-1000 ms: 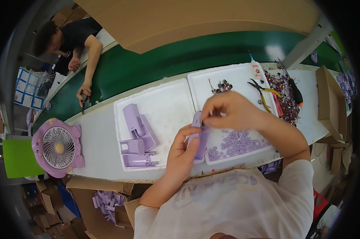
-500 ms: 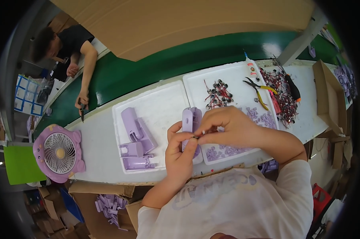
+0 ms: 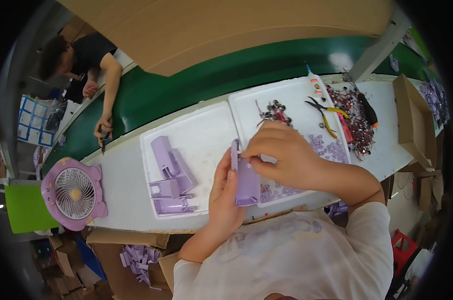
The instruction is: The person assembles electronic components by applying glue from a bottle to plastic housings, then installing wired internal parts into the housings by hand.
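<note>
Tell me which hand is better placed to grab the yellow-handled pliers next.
Probably the right hand: it is nearer the pliers, which lie on its side, though it is also working at the purple case. The left hand holds that case, farther away.

Left of the purple housing (image 3: 248, 186), past your left hand (image 3: 226, 200), bare floor in the white tray (image 3: 209, 137) leaves you room to pass; farther left of the housing, stacked purple parts (image 3: 174, 172) block you. Right of the housing, your right hand (image 3: 276, 150) and forearm (image 3: 344, 179) close off the low route over the small purple pieces (image 3: 332, 148). Beyond the housing, a wire cluster (image 3: 275, 112) stands in your way; beyond and right of the housing come pliers (image 3: 326, 117) and a bottle (image 3: 315, 86). The clearance beneath your right hand is hidden, so you cannot judge it well.
</note>
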